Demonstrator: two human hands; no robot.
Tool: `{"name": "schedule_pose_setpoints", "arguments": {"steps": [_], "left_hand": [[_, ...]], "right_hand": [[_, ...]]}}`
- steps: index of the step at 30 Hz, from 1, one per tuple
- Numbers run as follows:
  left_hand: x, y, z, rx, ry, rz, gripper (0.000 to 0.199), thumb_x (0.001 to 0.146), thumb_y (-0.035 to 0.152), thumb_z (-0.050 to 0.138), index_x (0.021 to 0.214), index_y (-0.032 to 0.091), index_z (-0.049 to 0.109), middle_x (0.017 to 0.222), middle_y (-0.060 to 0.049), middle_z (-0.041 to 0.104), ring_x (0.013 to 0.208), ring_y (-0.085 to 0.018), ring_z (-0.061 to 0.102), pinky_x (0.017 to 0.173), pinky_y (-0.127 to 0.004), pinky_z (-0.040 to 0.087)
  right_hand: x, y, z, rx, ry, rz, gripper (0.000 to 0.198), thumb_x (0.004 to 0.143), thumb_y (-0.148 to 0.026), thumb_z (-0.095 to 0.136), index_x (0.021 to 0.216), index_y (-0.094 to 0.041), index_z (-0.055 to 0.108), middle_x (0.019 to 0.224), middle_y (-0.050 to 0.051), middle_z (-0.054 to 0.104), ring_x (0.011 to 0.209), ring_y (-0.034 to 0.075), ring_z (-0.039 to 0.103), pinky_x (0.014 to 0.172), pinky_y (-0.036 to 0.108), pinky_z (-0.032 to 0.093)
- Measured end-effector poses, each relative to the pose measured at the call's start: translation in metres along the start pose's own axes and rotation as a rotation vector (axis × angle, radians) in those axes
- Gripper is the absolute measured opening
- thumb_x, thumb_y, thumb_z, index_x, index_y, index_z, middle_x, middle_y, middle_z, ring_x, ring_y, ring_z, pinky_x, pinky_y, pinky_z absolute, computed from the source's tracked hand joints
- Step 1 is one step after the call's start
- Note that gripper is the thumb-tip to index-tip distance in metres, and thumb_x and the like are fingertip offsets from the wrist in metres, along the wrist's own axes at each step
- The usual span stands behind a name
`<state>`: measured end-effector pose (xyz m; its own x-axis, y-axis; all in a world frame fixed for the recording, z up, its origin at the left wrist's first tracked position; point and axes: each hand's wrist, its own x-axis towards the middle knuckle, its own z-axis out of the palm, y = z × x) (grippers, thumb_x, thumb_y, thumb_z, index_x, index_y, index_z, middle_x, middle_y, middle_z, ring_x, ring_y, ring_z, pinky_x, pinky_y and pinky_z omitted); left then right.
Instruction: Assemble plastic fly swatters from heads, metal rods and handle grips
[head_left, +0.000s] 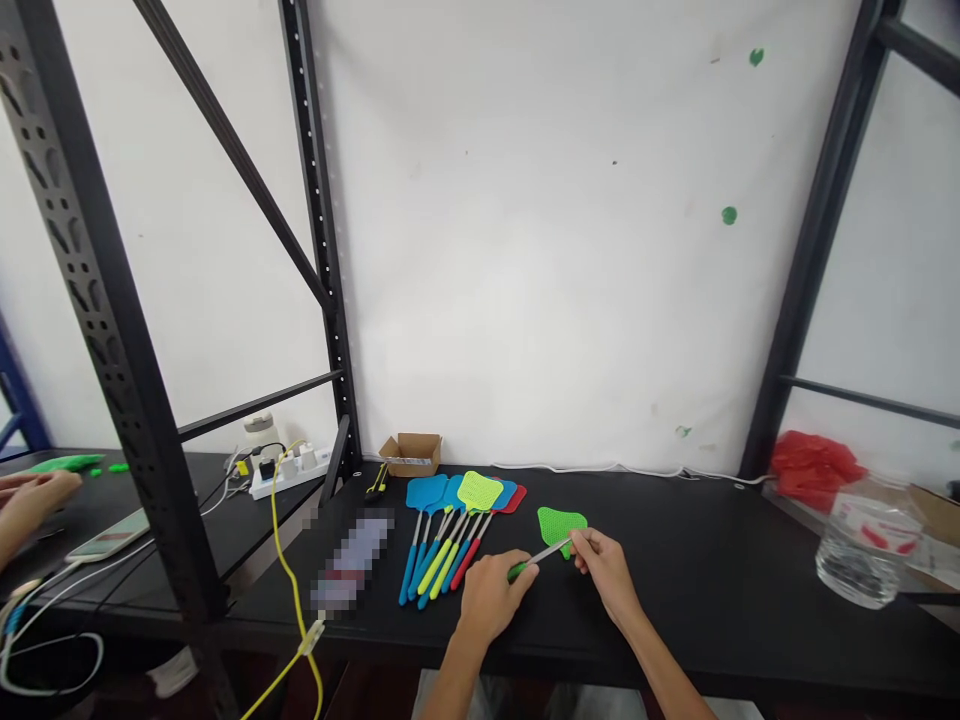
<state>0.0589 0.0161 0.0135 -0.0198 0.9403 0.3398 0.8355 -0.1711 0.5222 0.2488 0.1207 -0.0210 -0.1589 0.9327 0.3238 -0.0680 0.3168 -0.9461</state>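
- One black table (720, 600), spread below both hands.
- Fanned out to the left, blue, yellow and red fly swatters (480, 490).
- On the table, just beyond the right hand (602, 570), a green swatter head (559, 526).
- Pinched in that same hand, a thin metal rod's (550, 551) far end.
- Clasped in the left hand (491, 595), a green handle (517, 571) at the rod's near end.
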Motion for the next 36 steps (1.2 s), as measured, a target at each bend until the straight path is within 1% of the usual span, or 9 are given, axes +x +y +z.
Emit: {"name": "schedule_pose_setpoints", "arguments": {"steps": [6, 10, 13, 15, 20, 23, 26, 31, 36], "left_hand": [[0.001, -0.003, 0.002, -0.01, 0.01, 0.013, 0.042, 0.096, 0.052, 0.033, 0.094, 0.03, 0.069, 0.088, 0.002, 0.072, 0.081, -0.017, 0.065, 0.065, -0.023, 0.038], [-0.001, -0.001, 0.001, -0.003, 0.025, -0.004, 0.042, 0.096, 0.051, 0.033, 0.094, 0.028, 0.068, 0.09, 0.0, 0.072, 0.084, -0.018, 0.065, 0.068, -0.024, 0.039], [-0.003, 0.002, 0.0, 0.024, 0.036, -0.049, 0.043, 0.096, 0.052, 0.032, 0.096, 0.028, 0.068, 0.091, -0.001, 0.072, 0.086, -0.019, 0.065, 0.07, -0.024, 0.04], [-0.004, 0.002, 0.0, 0.03, 0.048, -0.082, 0.043, 0.096, 0.052, 0.032, 0.099, 0.028, 0.068, 0.092, -0.002, 0.073, 0.087, -0.019, 0.066, 0.07, -0.025, 0.041], [-0.005, -0.003, 0.001, 0.018, 0.086, -0.114, 0.042, 0.097, 0.051, 0.03, 0.105, 0.029, 0.066, 0.096, -0.001, 0.073, 0.091, -0.019, 0.066, 0.073, -0.024, 0.043], [-0.004, -0.006, 0.003, -0.008, 0.089, -0.106, 0.042, 0.097, 0.051, 0.031, 0.104, 0.03, 0.066, 0.099, -0.001, 0.073, 0.094, -0.02, 0.065, 0.076, -0.025, 0.043], [-0.003, -0.008, 0.005, -0.021, 0.081, -0.091, 0.04, 0.096, 0.053, 0.033, 0.104, 0.03, 0.066, 0.097, -0.001, 0.073, 0.094, -0.021, 0.066, 0.076, -0.026, 0.043], [-0.003, -0.011, 0.007, -0.014, 0.064, -0.074, 0.041, 0.096, 0.054, 0.033, 0.106, 0.032, 0.065, 0.098, 0.0, 0.073, 0.095, -0.021, 0.065, 0.074, -0.026, 0.043], [-0.003, -0.013, 0.009, -0.003, 0.049, -0.083, 0.042, 0.095, 0.055, 0.034, 0.104, 0.031, 0.067, 0.095, -0.001, 0.072, 0.094, -0.021, 0.065, 0.076, -0.026, 0.043]], "right_hand": [[0.001, 0.002, 0.002, -0.025, 0.001, 0.006, 0.04, 0.079, -0.054, 0.064, 0.068, -0.016, 0.064, 0.062, 0.003, 0.061, 0.053, 0.014, 0.051, 0.05, 0.025, 0.04], [-0.001, -0.003, -0.001, -0.146, 0.084, -0.037, 0.047, 0.082, -0.06, 0.054, 0.082, -0.016, 0.069, 0.074, 0.008, 0.068, 0.059, 0.02, 0.058, 0.052, 0.029, 0.044], [0.002, -0.005, -0.007, -0.441, 0.28, -0.095, 0.049, 0.087, -0.057, 0.043, 0.1, -0.017, 0.069, 0.092, 0.012, 0.072, 0.081, 0.028, 0.065, 0.074, 0.035, 0.049], [0.008, 0.0, -0.01, -0.681, 0.311, -0.133, 0.051, 0.088, -0.053, 0.04, 0.114, -0.017, 0.065, 0.107, 0.013, 0.07, 0.101, 0.031, 0.061, 0.09, 0.039, 0.044], [0.027, 0.013, -0.007, -1.134, -0.019, -0.118, 0.079, 0.082, -0.064, 0.045, 0.147, -0.019, 0.035, 0.148, 0.012, 0.041, 0.137, 0.037, 0.031, 0.106, 0.05, 0.029], [0.037, 0.005, -0.007, -1.258, -0.25, -0.019, 0.094, 0.076, -0.07, 0.052, 0.15, -0.02, 0.027, 0.145, 0.015, 0.042, 0.132, 0.038, 0.037, 0.103, 0.049, 0.032], [0.049, -0.012, -0.01, -1.331, -0.375, 0.125, 0.103, 0.065, -0.075, 0.061, 0.148, -0.022, 0.032, 0.139, 0.019, 0.045, 0.128, 0.041, 0.041, 0.097, 0.05, 0.037], [0.064, -0.026, -0.01, -1.342, -0.42, 0.418, 0.114, 0.045, -0.074, 0.074, 0.136, -0.01, 0.046, 0.136, 0.025, 0.046, 0.13, 0.042, 0.039, 0.1, 0.049, 0.036], [0.067, -0.026, -0.01, -1.327, -0.408, 0.489, 0.109, 0.035, -0.068, 0.081, 0.122, -0.006, 0.058, 0.134, 0.029, 0.049, 0.128, 0.043, 0.043, 0.096, 0.044, 0.042]]}}
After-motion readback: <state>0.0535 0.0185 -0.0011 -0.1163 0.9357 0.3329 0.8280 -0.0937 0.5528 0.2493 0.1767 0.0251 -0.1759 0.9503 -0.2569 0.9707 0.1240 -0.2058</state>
